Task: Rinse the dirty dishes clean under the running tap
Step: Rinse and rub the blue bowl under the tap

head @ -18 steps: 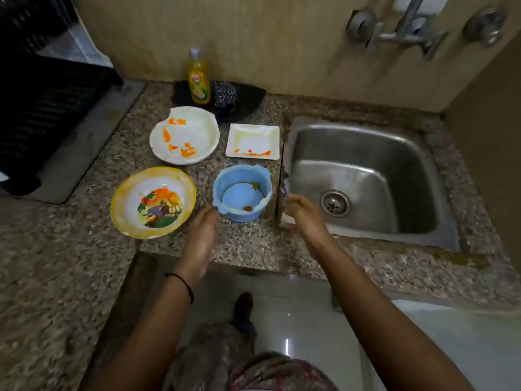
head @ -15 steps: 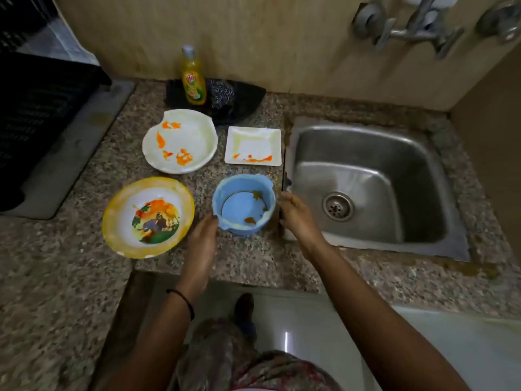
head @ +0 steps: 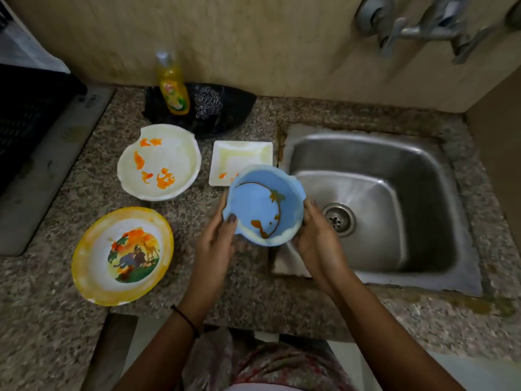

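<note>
Speckled granite bench runs under a beige wall, with a steel sink [head: 366, 153] let into it on the right-hand side. Both hands hold the blue bowl [head: 265, 206] clear of the bench: the left hand [head: 217, 244] grips its near-left rim, thumb hooked inside, and the right hand [head: 315, 238] clasps its right wall from outside. The bowl is tipped toward the person, its mouth open to the camera, showing a brown ring and brown smears. It hangs over the sink's left edge, half above bench and half above basin.

The coming move turns on one relation: the tap [head: 431, 31] sits up and away beyond the right hand, over the far side of the basin, so the bowl must travel rightward and forward. The right hand is nearer and would likely lead. Whether water is flowing I cannot tell.

Half a second ago the bowl stood flat on the bench with the hands just closing in on either side; now it is lifted, tilted and shifted toward the sink.

Left of the left hand, untouched, lie a yellow plate [head: 122, 255], a white plate [head: 159, 162] and a square dish [head: 241, 156], all stained orange.
</note>
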